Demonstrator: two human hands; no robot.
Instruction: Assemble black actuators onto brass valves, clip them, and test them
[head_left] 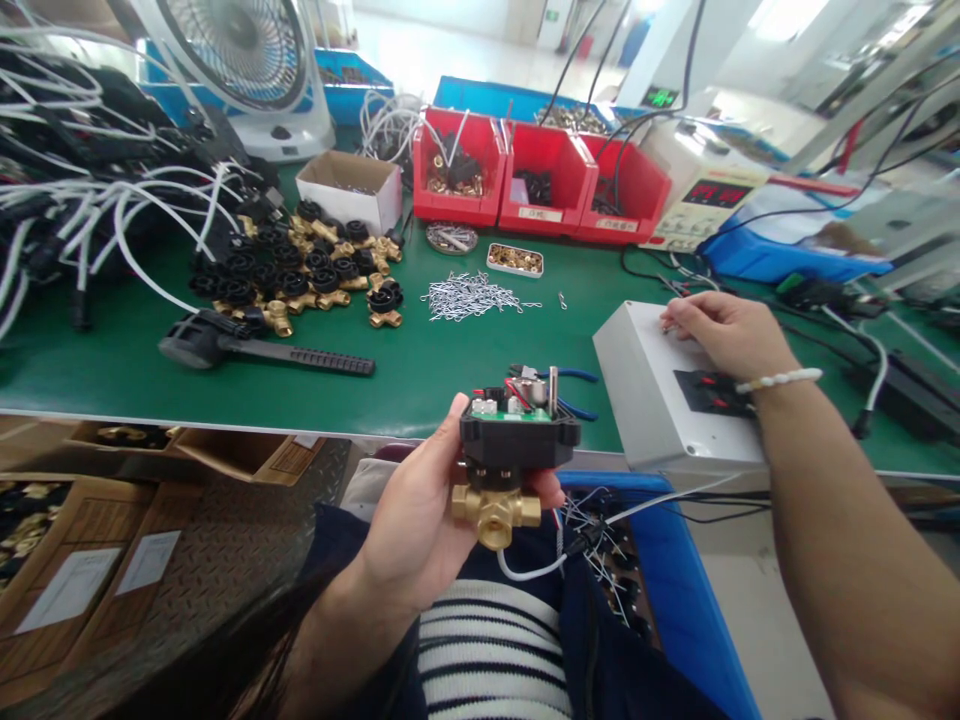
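My left hand (420,510) grips a brass valve with an open black actuator housing (514,450) on top, held above my lap. A circuit board and small parts show inside the housing, and a white cable hangs from it. My right hand (720,325) rests on a grey box (645,400) at the bench edge, fingers curled near its far corner. I cannot make out anything between those fingers. A black socket panel (709,392) on the box lies under my wrist.
A pile of black-capped brass valves (300,265) and a black strap wrench (255,345) lie at left on the green mat (450,350). Metal clips (472,295), three red bins (540,175), a cardboard box (349,185), a fan (240,60), a power supply (705,200) and blue pliers (574,385) are around.
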